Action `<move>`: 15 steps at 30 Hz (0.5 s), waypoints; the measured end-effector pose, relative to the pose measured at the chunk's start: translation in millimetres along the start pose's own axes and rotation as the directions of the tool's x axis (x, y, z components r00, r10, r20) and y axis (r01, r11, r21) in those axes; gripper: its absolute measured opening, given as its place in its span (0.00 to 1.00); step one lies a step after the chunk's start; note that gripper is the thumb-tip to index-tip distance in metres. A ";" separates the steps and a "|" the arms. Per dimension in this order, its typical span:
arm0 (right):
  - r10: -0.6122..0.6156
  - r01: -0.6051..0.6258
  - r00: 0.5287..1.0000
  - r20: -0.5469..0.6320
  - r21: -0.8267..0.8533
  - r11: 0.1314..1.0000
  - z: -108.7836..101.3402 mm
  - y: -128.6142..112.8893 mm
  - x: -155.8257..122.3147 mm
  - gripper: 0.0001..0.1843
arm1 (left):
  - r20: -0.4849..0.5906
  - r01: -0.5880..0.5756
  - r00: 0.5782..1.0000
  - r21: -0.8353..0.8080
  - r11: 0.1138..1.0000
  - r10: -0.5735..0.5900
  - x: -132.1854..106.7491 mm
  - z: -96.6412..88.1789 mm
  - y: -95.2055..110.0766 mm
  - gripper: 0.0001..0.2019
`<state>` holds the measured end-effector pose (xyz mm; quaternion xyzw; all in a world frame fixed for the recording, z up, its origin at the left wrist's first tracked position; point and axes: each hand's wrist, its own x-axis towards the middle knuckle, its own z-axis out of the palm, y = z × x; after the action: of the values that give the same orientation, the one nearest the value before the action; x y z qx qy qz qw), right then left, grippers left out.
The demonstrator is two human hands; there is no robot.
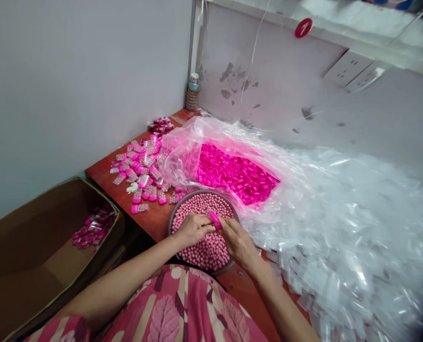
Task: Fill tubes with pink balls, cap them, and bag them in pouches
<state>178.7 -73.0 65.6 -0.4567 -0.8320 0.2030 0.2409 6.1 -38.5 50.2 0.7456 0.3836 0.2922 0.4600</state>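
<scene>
Over a round bowl [171,223] full of pink beads [207,251], my two hands meet at the fingertips. A bright pink cap [215,220] shows between them, apparently on a small clear container that the fingers mostly hide. My left hand [192,230] is closed, pinching from the left side. My right hand [239,241] is closed too, its thumb and fingers gripping the pink cap from the right. Just behind the bowl, an open plastic bag [183,147] holds a heap of loose pink caps [233,173].
Small pink-capped containers filled with beads [143,164] lie piled on the red table [100,166] at left. Clear empty containers [354,237] form a large heap at right. A cardboard box [54,259] with packed pieces stands lower left. A bottle [193,91] stands in the corner.
</scene>
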 end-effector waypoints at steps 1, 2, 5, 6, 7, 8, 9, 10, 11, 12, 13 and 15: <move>0.004 -0.004 1.000 0.024 -0.010 1.000 1.7 1.3 -1.3 0.25 | 0.014 -0.007 1.000 0.025 1.000 0.007 0.2 -0.3 -0.6 0.09; 0.007 -0.007 0.999 0.036 0.001 1.000 2.6 3.5 -2.4 0.25 | 0.029 -0.016 0.999 0.051 0.999 0.015 0.8 -1.0 -0.5 0.09; 0.016 -0.022 0.998 0.055 0.113 0.993 -2.6 11.4 -1.6 0.24 | 0.052 -0.037 0.998 0.080 0.996 0.033 4.8 -4.4 2.7 0.12; 0.016 -0.024 0.998 0.061 0.140 0.990 -7.5 12.9 0.6 0.25 | 0.057 -0.036 0.998 0.077 0.996 0.032 6.4 -5.5 4.2 0.12; 0.012 -0.022 0.997 0.070 0.143 0.989 -13.8 13.2 4.0 0.26 | 0.066 -0.034 0.997 0.074 0.997 0.029 7.8 -6.2 5.7 0.13; 0.000 -0.011 0.996 0.086 0.125 0.992 -21.1 12.2 8.4 0.28 | 0.081 -0.031 0.996 0.070 0.997 0.025 8.7 -6.4 7.0 0.13; -0.026 0.015 0.994 0.108 0.096 0.995 -29.0 10.3 13.5 0.32 | 0.101 -0.026 0.995 0.058 0.998 0.020 9.2 -6.1 8.1 0.13; -0.067 0.058 0.989 0.135 0.068 0.996 -36.7 7.7 19.0 0.34 | 0.125 -0.016 0.992 0.033 0.999 0.011 9.1 -5.5 8.7 0.12; -0.116 0.110 0.979 0.170 0.043 0.993 -43.6 5.2 24.3 0.35 | 0.143 0.004 0.990 -0.008 1.000 -0.003 8.6 -4.5 8.9 0.11; -0.164 0.163 0.965 0.204 0.024 0.986 -49.1 3.3 29.0 0.35 | 0.151 0.033 0.988 -0.063 0.997 -0.023 7.7 -3.5 8.6 0.11; -0.200 0.205 0.953 0.226 0.005 0.979 -52.9 2.4 32.5 0.33 | 0.148 0.069 0.988 -0.125 0.990 -0.050 6.8 -2.7 7.8 0.11; -0.205 0.221 0.956 0.211 -0.052 0.974 -54.0 4.2 34.9 0.28 | 0.116 0.140 0.987 -0.247 0.959 -0.115 4.9 -1.9 5.1 0.11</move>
<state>196.8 -34.6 114.0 -0.3498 -0.9037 0.1904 0.1573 8.8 -34.9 55.9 0.6677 0.3665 0.2709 0.5886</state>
